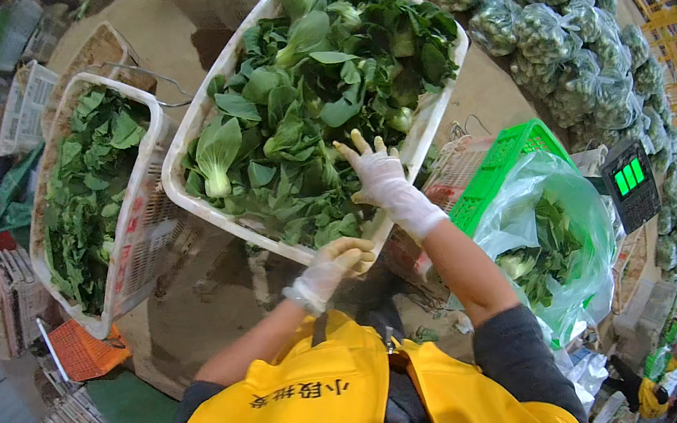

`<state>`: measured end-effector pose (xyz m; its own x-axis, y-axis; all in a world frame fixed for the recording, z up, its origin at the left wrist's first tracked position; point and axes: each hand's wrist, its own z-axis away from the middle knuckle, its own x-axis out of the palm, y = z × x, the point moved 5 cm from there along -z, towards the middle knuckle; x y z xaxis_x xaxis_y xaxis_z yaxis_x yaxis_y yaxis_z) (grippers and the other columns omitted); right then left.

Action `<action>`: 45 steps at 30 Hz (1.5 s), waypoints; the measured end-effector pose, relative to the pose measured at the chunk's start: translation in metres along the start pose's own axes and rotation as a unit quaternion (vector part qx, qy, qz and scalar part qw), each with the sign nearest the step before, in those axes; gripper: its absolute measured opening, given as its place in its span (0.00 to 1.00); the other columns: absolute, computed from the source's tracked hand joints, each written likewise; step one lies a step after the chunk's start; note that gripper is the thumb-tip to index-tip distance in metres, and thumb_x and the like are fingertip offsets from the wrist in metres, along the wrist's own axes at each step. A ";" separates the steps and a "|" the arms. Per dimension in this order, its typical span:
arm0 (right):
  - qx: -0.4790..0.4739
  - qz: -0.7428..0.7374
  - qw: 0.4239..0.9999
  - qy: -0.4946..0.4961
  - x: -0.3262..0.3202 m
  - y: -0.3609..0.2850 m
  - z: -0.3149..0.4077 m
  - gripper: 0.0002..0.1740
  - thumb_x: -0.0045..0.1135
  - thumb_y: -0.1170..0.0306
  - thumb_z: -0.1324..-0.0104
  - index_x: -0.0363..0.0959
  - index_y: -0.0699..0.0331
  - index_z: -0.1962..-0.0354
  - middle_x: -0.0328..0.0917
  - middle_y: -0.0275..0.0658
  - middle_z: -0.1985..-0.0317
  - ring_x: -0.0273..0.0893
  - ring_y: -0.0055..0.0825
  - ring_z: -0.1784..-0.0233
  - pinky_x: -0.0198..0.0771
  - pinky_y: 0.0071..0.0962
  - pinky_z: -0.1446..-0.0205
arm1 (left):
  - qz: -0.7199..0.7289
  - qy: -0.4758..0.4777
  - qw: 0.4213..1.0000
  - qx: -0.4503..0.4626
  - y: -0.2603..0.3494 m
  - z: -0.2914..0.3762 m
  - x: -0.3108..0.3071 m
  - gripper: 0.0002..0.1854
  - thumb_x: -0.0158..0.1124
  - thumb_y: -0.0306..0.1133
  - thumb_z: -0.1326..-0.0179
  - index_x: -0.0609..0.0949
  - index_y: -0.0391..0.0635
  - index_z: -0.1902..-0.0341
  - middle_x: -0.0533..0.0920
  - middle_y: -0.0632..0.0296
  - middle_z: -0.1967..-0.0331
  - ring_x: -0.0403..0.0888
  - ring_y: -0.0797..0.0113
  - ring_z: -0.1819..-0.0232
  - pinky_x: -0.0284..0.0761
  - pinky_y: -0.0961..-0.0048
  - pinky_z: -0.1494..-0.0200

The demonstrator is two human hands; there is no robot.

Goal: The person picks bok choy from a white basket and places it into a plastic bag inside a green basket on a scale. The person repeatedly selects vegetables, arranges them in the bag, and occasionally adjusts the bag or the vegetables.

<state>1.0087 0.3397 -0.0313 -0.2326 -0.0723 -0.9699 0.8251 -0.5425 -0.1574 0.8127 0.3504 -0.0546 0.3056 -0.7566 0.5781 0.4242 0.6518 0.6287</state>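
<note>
Both my hands wear thin whitish gloves. My right hand (pixel 381 178) reaches over the near right side of a large white plastic crate (pixel 235 231), fingers spread above the greens, with nothing seen in it. My left hand (pixel 335 267) is at the crate's near rim, fingers curled; whether anything is inside them cannot be told. The crate is heaped with bok choy and loose leaves. One whole bok choy (pixel 217 159) lies at its left end, pale base towards me. On the right, a clear plastic bag (pixel 592 238) lines a green crate (pixel 489 177) and holds more leafy greens (pixel 544 252).
A second white crate (pixel 155 124) of leaves stands left, an orange basket (pixel 84 348) below it. Filled plastic bags (pixel 549 32) are piled at upper right. A scale display (pixel 629 182) stands beside the lined crate. Another person (pixel 653 394) is far off at lower right.
</note>
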 end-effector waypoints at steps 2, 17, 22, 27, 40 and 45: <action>0.038 0.050 0.980 -0.188 0.060 0.022 -0.028 0.37 0.72 0.63 0.49 0.71 0.47 0.39 0.81 0.40 0.47 0.80 0.40 0.45 0.76 0.35 0.45 | -0.032 0.005 0.999 0.025 0.017 0.010 -0.032 0.17 0.58 0.37 0.30 0.78 0.40 0.43 0.84 0.63 0.55 0.81 0.78 0.58 0.77 0.79 0.50; 0.088 0.089 0.973 -0.192 0.089 0.016 -0.030 0.30 0.71 0.62 0.48 0.76 0.43 0.45 0.82 0.42 0.52 0.80 0.41 0.47 0.76 0.39 0.47 | 0.095 0.039 0.994 0.037 0.071 -0.041 -0.088 0.18 0.59 0.40 0.30 0.79 0.44 0.42 0.85 0.63 0.54 0.83 0.76 0.59 0.79 0.81 0.56; 0.100 -0.130 0.980 -0.112 0.003 0.032 -0.021 0.22 0.64 0.75 0.47 0.81 0.51 0.52 0.85 0.41 0.58 0.83 0.41 0.56 0.77 0.36 0.51 | 0.070 0.081 0.993 0.045 0.078 -0.039 -0.127 0.22 0.60 0.43 0.30 0.76 0.45 0.38 0.83 0.62 0.47 0.83 0.74 0.53 0.78 0.79 0.52; 0.101 -0.682 0.716 -0.106 -0.025 0.036 0.018 0.27 0.66 0.77 0.45 0.77 0.59 0.45 0.69 0.43 0.34 0.63 0.30 0.29 0.58 0.31 0.28 | 0.100 -0.057 0.990 0.082 0.115 -0.060 -0.061 0.57 0.74 0.63 0.52 0.59 0.46 0.25 0.67 0.59 0.30 0.66 0.64 0.31 0.60 0.66 0.30; 0.117 0.212 0.968 -0.063 0.128 0.178 -0.112 0.09 0.53 0.69 0.36 0.76 0.57 0.58 0.83 0.41 0.63 0.82 0.36 0.57 0.80 0.37 0.60 | -0.064 0.064 0.955 0.281 0.136 -0.043 -0.058 0.59 0.89 0.40 0.67 0.59 0.51 0.31 0.73 0.58 0.38 0.73 0.64 0.38 0.72 0.65 0.36; 0.126 0.113 0.964 -0.204 0.025 0.147 -0.126 0.20 0.55 0.56 0.38 0.78 0.62 0.56 0.83 0.48 0.60 0.83 0.44 0.57 0.79 0.40 0.53 | -0.264 0.101 0.929 0.239 0.152 -0.015 -0.064 0.65 0.91 0.45 0.75 0.59 0.45 0.31 0.73 0.61 0.45 0.74 0.70 0.42 0.72 0.69 0.38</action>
<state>1.1889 0.3632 -0.1021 -0.2870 -0.5078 -0.8123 0.7391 -0.6568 0.1494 0.8705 0.4969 -0.0033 0.3367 -0.9406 0.0447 0.1480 0.0998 0.9839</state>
